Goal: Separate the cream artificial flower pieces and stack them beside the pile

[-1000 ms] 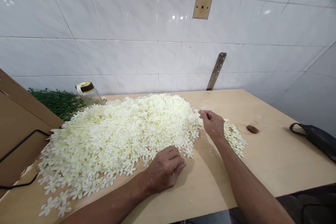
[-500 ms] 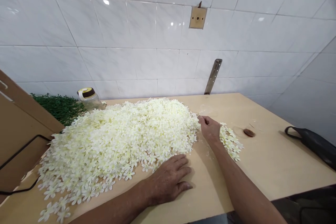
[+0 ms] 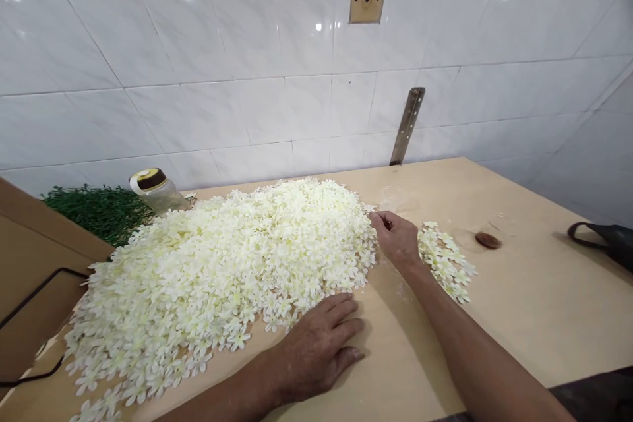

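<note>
A large heap of white artificial flowers (image 3: pixel 237 244) covers the left and middle of the wooden table (image 3: pixel 534 290). My left hand (image 3: pixel 321 343) lies on the table at the heap's front edge, fingers spread, nothing in it. At the heap's right edge is my right hand (image 3: pixel 395 236), its thumb and forefinger pinched together; whatever is between them is too small to make out. A smaller group of white flowers (image 3: pixel 445 260) lies just right of that hand.
A clear bottle (image 3: pixel 161 194) with a brown and yellow lid and green artificial grass (image 3: pixel 96 211) stand behind the heap at left. A cardboard box (image 3: pixel 44 270) is at far left. To the right lie a dark brown round thing (image 3: pixel 488 241) and a black strapped item (image 3: pixel 610 241).
The view has tilted down and shifted slightly. Both hands stay in nearly the same places, the left flat and the right pinched at the heap's edge.
</note>
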A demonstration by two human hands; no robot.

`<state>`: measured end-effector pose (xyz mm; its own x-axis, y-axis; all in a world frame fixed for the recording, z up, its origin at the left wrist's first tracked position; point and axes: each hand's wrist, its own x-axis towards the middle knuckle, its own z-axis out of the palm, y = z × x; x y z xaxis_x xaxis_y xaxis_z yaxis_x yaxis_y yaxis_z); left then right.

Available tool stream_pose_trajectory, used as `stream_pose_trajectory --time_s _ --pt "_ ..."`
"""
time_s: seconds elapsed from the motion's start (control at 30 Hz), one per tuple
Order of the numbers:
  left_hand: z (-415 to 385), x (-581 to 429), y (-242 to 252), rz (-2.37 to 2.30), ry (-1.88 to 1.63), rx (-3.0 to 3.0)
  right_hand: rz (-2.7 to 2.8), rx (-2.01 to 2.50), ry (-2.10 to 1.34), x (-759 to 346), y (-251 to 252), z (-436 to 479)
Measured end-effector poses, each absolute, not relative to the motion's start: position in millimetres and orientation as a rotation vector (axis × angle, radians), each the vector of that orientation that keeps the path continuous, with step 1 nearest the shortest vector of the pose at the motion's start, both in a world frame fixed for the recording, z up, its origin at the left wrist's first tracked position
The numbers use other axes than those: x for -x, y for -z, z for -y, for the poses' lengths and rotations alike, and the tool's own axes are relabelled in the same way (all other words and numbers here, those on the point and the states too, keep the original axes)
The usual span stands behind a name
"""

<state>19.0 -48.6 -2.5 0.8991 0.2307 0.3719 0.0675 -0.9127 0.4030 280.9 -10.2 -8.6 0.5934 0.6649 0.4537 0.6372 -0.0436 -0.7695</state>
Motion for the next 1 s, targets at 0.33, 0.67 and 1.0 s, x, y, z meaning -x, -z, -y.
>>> stream_pose_trajectory --time_s 0.33,0.67,1.0 --pt "49 -17 6 -0.233 -0.562 -2.669 1.086 1.707 -0.033 -280 7 12" --pt "48 -17 10 -0.238 -0.487 -2.669 1.104 1.684 -0.039 -272 8 13" --pt "47 -13 15 -0.244 -0.449 -2.669 1.141 1.674 -0.033 -266 7 14"
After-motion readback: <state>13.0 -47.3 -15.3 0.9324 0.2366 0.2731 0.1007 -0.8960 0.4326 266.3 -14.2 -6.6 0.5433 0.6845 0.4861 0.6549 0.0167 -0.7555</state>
